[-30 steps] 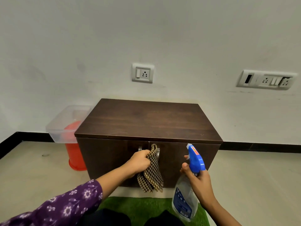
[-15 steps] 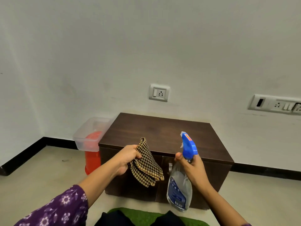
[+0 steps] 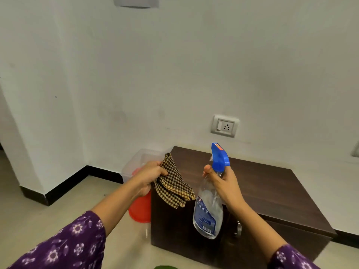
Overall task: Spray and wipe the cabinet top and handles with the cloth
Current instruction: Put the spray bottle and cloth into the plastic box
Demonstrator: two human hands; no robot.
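While both hands are raised in front of the cabinet (image 3: pixel 258 191), neither is in contact with it. The left hand (image 3: pixel 149 176) is closed around one bunched corner of the checked cloth (image 3: pixel 172 183), fingers and thumb pinching the fabric so that the folded remainder hangs free below the fist, clear of the cabinet's left edge; held this way it is ready to be pressed flat onto a surface. The right hand (image 3: pixel 221 181) is wrapped about the neck of the spray bottle (image 3: pixel 208 206), thumb on the near side, the clear body hanging below the hand and the blue trigger head (image 3: pixel 219 158) uppermost with its nozzle directed away from the wearer, toward the cabinet top. Whether a finger rests on the trigger cannot be determined. One metal door handle (image 3: pixel 238 229) is visible low on the front, partly behind the bottle. A clear plastic bin (image 3: pixel 134 162) and a red container (image 3: pixel 140 208) stand just beside the cabinet's left side. Judgement: the bottle is positioned for spraying the top, with the cloth held in reserve for wiping; no wet patch is discernible on the wood.
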